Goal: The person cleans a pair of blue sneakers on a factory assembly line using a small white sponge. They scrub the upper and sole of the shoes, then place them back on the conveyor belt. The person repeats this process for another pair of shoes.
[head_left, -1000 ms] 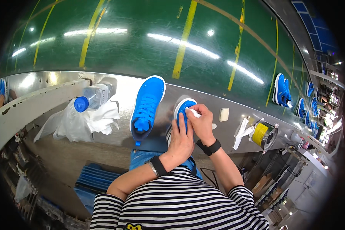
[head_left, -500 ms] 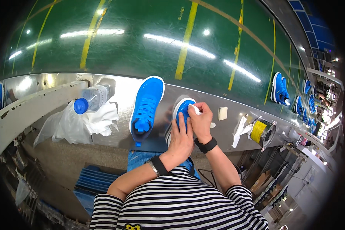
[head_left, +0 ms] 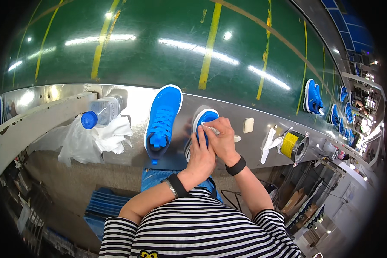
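The blue shoe [head_left: 207, 115] sits on the metal worktop [head_left: 250, 151] right in front of me, its toe pointing away. My left hand [head_left: 202, 157] lies over its upper with the fingers straight, bracing rather than gripping; the heel is hidden beneath it. My right hand [head_left: 222, 138] has its fingers pinched narrow on a white scrap [head_left: 209, 128], close to the left fingertips.

If that left hand eases off, I think the shoe could slide on the smooth metal as I press. My hands are so close that the right might bump the left and slip off the spot. The scrap is mostly hidden; should it bunch or tear, I could scuff the blue. An elbow swung left might catch the other shoe [head_left: 163, 112], whose heel lies near the worktop's front edge. The block [head_left: 248, 125] stands clear of my right hand.
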Demonstrator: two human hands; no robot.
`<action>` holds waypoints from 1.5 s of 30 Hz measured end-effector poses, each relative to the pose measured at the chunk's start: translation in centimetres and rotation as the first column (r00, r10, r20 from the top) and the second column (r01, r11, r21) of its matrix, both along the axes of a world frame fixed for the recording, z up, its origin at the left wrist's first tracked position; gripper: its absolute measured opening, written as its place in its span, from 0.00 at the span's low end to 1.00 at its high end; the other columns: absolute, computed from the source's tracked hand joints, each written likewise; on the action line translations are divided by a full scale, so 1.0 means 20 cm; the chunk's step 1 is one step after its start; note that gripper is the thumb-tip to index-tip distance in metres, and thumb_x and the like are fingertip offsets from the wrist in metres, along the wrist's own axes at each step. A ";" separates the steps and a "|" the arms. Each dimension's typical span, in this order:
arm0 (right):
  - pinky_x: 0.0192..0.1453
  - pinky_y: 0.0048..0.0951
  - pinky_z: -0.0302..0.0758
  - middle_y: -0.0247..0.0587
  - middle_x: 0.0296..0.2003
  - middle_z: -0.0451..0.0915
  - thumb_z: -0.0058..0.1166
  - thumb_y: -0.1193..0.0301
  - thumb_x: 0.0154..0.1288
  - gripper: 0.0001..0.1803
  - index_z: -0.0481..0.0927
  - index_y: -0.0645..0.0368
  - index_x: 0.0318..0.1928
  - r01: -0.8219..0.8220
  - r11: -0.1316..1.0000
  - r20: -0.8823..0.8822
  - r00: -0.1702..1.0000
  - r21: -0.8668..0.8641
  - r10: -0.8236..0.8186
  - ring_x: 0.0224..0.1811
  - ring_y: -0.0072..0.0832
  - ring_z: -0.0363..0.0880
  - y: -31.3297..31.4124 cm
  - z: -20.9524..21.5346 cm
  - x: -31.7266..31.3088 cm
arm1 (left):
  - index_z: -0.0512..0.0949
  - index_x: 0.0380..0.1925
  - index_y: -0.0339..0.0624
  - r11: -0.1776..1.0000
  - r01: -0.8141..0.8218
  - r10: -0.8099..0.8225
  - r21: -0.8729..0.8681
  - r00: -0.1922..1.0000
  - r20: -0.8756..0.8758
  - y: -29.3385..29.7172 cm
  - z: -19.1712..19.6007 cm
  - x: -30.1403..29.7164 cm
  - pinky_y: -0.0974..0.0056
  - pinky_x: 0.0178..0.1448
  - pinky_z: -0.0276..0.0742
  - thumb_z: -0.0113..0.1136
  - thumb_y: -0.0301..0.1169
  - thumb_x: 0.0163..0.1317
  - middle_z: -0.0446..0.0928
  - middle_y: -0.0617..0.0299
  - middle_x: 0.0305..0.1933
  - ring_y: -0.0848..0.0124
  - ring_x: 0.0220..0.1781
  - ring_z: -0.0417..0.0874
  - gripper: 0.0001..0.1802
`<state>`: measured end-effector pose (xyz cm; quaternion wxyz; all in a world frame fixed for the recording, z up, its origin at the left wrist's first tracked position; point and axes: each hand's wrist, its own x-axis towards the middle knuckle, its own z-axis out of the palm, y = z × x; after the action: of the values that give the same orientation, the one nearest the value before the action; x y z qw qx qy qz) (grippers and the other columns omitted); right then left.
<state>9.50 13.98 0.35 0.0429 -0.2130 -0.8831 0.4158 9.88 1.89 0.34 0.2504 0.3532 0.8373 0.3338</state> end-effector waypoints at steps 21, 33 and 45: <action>0.38 0.33 0.71 0.42 0.29 0.76 0.59 0.78 0.54 0.06 0.82 0.60 0.34 0.152 0.987 -0.116 0.983 0.049 -0.145 0.33 0.37 0.74 -0.01 -0.05 0.03 | 0.50 0.62 0.17 0.999 0.036 -0.036 0.011 0.999 0.001 -0.02 0.04 -0.03 0.38 0.64 0.59 0.71 0.28 0.40 0.43 0.20 0.64 0.27 0.61 0.54 0.52; 0.36 0.31 0.72 0.43 0.29 0.76 0.60 0.77 0.53 0.05 0.81 0.60 0.33 -0.093 0.994 -0.075 0.992 0.051 0.097 0.31 0.37 0.76 0.06 -0.06 -0.01 | 0.47 0.63 0.18 0.999 0.004 -0.008 0.050 0.997 0.075 -0.02 0.03 -0.04 0.39 0.65 0.58 0.70 0.26 0.40 0.42 0.21 0.64 0.28 0.62 0.53 0.54; 0.36 0.29 0.70 0.41 0.29 0.75 0.60 0.76 0.55 0.06 0.81 0.62 0.35 -0.065 0.998 -0.042 0.997 -0.001 0.065 0.32 0.32 0.74 0.07 -0.09 0.01 | 0.50 0.62 0.19 1.000 0.003 -0.004 0.015 0.997 0.073 -0.03 0.03 -0.04 0.40 0.66 0.57 0.70 0.28 0.43 0.41 0.22 0.65 0.29 0.63 0.53 0.51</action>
<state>9.72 15.32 -1.37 0.0476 -0.1757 -0.8881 0.4222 9.15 1.23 1.00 0.2789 0.3441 0.8243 0.3525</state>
